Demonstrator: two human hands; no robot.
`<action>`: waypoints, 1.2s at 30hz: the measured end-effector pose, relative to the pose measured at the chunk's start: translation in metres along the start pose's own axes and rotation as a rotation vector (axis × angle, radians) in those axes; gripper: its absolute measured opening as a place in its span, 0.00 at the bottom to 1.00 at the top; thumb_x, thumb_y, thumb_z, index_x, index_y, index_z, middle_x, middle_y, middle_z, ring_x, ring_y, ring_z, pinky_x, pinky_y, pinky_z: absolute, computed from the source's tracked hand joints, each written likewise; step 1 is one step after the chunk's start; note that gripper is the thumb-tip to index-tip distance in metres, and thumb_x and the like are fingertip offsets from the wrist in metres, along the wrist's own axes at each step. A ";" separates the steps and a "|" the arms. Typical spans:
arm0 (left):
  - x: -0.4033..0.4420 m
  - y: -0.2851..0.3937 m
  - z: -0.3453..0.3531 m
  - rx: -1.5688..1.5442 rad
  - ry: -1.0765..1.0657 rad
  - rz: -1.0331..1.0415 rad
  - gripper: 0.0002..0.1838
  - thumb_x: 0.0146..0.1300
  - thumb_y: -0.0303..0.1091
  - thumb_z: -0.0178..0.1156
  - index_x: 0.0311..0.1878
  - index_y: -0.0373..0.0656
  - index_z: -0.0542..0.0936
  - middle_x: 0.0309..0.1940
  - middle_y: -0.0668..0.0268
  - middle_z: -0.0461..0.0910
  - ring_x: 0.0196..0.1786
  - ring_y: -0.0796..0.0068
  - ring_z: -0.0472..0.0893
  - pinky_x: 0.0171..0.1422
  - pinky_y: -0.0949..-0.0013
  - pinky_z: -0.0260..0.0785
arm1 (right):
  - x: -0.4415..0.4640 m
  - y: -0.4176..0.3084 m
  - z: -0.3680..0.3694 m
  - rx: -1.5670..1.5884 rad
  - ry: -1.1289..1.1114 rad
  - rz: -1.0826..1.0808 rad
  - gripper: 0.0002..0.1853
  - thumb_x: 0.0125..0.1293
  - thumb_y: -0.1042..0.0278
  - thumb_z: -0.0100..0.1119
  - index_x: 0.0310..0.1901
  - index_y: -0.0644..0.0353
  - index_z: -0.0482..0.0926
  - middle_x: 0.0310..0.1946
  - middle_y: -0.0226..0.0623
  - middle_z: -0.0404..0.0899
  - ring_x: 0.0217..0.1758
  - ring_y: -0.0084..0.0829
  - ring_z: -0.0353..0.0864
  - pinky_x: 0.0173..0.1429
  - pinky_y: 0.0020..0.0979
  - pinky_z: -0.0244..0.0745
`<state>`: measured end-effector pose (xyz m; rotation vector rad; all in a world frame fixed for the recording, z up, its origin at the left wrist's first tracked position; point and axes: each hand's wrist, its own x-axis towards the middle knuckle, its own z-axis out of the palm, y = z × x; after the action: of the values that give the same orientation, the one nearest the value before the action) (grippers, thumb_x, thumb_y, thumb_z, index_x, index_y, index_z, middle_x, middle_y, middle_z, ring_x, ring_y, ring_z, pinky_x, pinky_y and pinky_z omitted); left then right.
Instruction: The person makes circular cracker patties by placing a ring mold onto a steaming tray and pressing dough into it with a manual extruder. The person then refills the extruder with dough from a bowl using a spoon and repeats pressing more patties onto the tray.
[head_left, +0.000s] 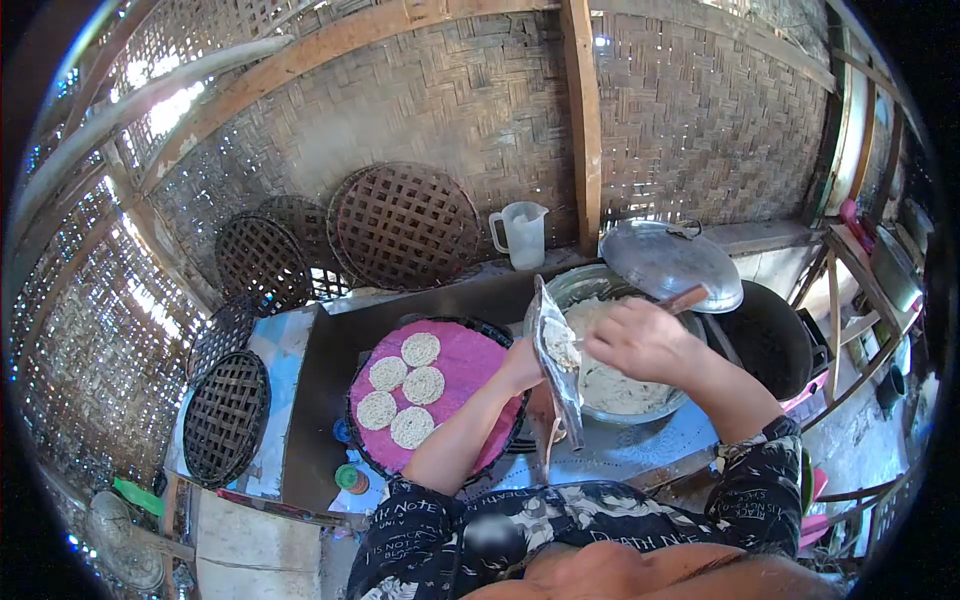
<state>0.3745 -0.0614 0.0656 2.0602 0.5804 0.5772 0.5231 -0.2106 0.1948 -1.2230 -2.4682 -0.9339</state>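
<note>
My left hand [522, 367] grips a flat, metal-looking board [565, 400], tilted up almost on edge. Its fingers are partly hidden behind the board. A lump of pale dough [560, 343] clings to the board's face. Closed around a wooden-handled tool [687, 299], my right hand [643, 340] is close to that dough; the tool's working end is hidden. Below both hands is a large metal basin [672, 407] holding pale, thick dough [625, 392]. Left of my left forearm, several round, textured dough discs [424, 385] lie on a pink cloth [465, 365] over a round tray.
Woven trays [405, 225] lean against the bamboo wall, and another [227, 418] lies at left. A clear jug [522, 235] stands at the back. A metal lid [670, 262] rests behind the basin, beside a dark pot [765, 335]. A green-capped jar [350, 478] sits near the front.
</note>
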 end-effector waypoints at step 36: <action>0.056 -0.040 0.021 -0.527 0.098 0.140 0.19 0.57 0.30 0.57 0.53 0.41 0.71 0.45 0.65 0.76 0.48 0.73 0.76 0.51 0.69 0.68 | -0.052 -0.013 0.097 0.380 0.453 0.955 0.08 0.48 0.68 0.66 0.28 0.60 0.77 0.21 0.36 0.78 0.22 0.30 0.79 0.27 0.28 0.73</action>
<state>0.4241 -0.0218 0.0313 1.5855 0.2964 0.8197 0.5522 -0.1880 0.0906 -1.5618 -1.3469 -0.3750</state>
